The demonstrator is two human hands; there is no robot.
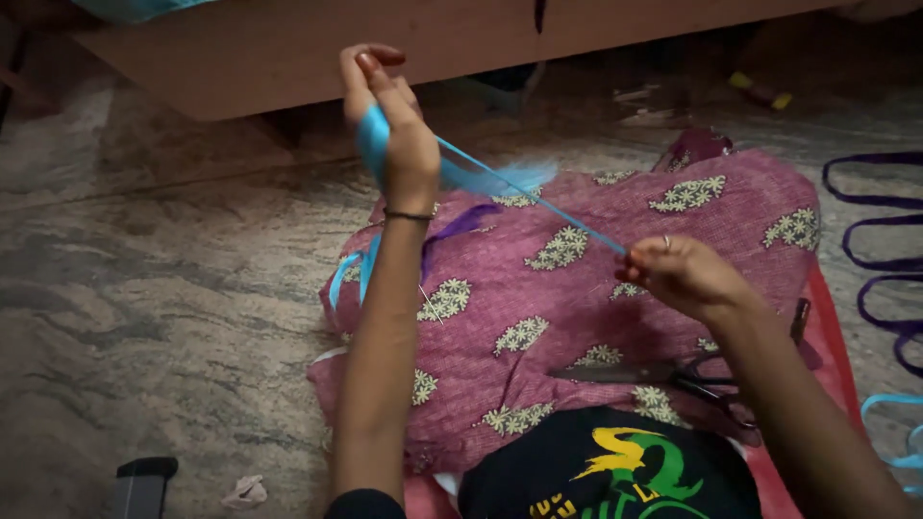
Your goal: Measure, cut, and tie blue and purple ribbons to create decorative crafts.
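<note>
two hands [389, 120] [678, 274] stretch blue ribbon [524, 192] taut above pink cloth [577, 288]; long axis slants from left hand, ribbon wrapped round its palm, fingers curled, down to right fingers pinched on end; scissors [673, 377] just beside right wrist.

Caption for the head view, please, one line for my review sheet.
Left hand and right hand pull a blue ribbon taut over a patterned pink cloth; scissors lie on it.

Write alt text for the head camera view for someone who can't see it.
Two hands stretch a blue ribbon taut: the left hand has it wound around, the right hand pinches the other end. Below lie a pink patterned cloth and scissors.
</note>
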